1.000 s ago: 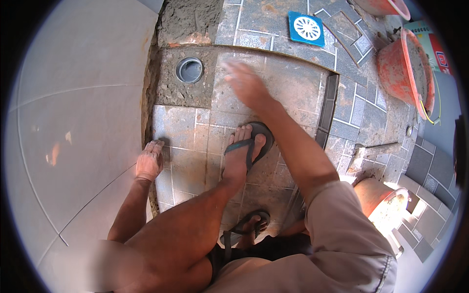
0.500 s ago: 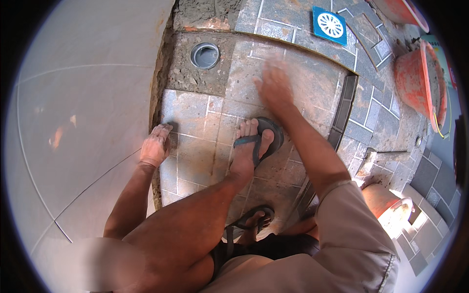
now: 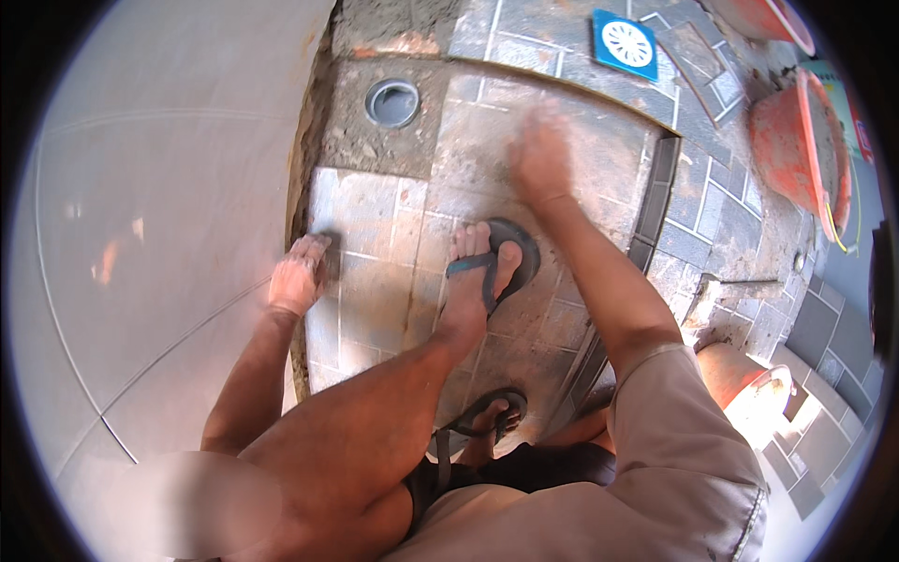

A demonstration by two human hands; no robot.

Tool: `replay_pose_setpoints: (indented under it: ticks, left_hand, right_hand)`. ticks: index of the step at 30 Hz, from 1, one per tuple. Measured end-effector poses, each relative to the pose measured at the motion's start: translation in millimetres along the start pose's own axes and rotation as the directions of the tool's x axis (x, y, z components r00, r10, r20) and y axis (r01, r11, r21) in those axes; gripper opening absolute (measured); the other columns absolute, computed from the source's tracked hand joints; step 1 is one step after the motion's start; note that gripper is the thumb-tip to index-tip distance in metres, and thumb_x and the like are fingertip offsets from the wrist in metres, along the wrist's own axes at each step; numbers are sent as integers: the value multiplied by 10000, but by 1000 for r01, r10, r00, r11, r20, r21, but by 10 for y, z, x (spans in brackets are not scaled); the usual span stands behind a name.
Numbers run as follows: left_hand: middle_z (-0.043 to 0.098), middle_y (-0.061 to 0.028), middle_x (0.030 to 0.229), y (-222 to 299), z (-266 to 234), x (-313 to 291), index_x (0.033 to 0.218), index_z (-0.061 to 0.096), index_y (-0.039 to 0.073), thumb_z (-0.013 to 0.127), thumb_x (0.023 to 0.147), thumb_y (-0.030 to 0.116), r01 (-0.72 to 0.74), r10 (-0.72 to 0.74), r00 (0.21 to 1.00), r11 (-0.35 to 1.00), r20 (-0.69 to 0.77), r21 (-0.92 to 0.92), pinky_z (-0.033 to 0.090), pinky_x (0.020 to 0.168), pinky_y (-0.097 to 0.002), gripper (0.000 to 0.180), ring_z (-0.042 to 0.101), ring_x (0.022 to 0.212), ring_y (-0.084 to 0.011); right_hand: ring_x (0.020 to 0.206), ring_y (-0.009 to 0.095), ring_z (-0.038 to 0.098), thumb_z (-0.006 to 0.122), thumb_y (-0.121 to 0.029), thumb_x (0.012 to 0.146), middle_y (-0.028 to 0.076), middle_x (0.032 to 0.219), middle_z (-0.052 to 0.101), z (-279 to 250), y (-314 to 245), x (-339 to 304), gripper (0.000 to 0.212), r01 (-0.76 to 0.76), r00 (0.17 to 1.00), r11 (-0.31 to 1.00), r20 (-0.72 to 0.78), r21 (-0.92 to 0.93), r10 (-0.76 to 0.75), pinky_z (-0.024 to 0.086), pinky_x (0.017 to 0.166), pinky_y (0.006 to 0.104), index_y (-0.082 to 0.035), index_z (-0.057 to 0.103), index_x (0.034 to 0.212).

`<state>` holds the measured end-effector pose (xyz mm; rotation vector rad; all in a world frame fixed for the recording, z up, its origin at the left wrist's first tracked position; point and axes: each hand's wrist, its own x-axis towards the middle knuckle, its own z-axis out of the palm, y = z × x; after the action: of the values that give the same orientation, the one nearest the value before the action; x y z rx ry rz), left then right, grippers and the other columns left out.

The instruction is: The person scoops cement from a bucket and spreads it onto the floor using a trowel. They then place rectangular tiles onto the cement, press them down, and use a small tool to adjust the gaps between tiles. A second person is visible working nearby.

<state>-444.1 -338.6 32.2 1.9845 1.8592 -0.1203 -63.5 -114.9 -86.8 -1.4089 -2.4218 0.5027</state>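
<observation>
My right hand [image 3: 540, 157] is over a large grey stone-look tile [image 3: 468, 122], blurred by motion. Its fingers look stretched out, and I see nothing held. My left hand [image 3: 300, 274] rests with bent fingers at the left edge of the tiled floor [image 3: 365, 295], beside the smooth grey surface [image 3: 178, 215]. Against its fingertips is a small dark patch [image 3: 330, 242], too unclear to name. Beyond the hands, a round grey drain pipe [image 3: 392, 102] opens in a square of bare mortar [image 3: 375, 152]. My sandalled foot [image 3: 471, 272] stands on the tiles between my arms.
A white round drain grate on a blue square [image 3: 626, 45] lies at the far right. A red bucket of mortar [image 3: 791, 145], a hammer-like tool [image 3: 726, 295] and another bucket [image 3: 735, 375] are on the right. A dark channel [image 3: 657, 187] borders the tiles; a rough gap [image 3: 304, 178] runs left.
My right hand has shifted a little right and away from me across the tile. My left hand stays in place. The view has tilted slightly.
</observation>
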Motion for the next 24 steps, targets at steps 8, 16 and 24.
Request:
replay_pose_setpoints:
  ticks: [8, 16, 24]
  left_hand:
    - [703, -193, 1189, -80, 161, -68, 1206, 692, 79, 623, 945, 78, 4, -2, 998, 999, -59, 42, 566, 961, -493, 270, 664, 1142, -405]
    - [728, -222, 1022, 49, 267, 146, 975, 700, 57, 644, 971, 178, 201, -201, 979, 980, -35, -4, 560, 869, -523, 133, 699, 989, -441]
    - [716, -279, 990, -469, 349, 39, 978, 681, 2, 672, 951, 186, 408, -400, 907, 912, -130, 46, 545, 820, -536, 185, 683, 960, -492]
  right_hand:
    - [1317, 417, 582, 614, -229, 1042, 232, 1378, 651, 87, -64, -73, 337, 167, 940, 955, -332, 244, -79, 420, 1155, 510, -29, 675, 1306]
    - [970, 473, 662, 709, -201, 992, 251, 947, 704, -1043, 180, -390, 213, -422, 529, 665, -428, 617, 733, 479, 884, 552, 8, 686, 1021]
    - [966, 510, 678, 726, -205, 966, 305, 979, 705, -2416, 112, -826, 325, -637, 581, 596, -203, 489, 788, 536, 847, 551, 15, 659, 1196]
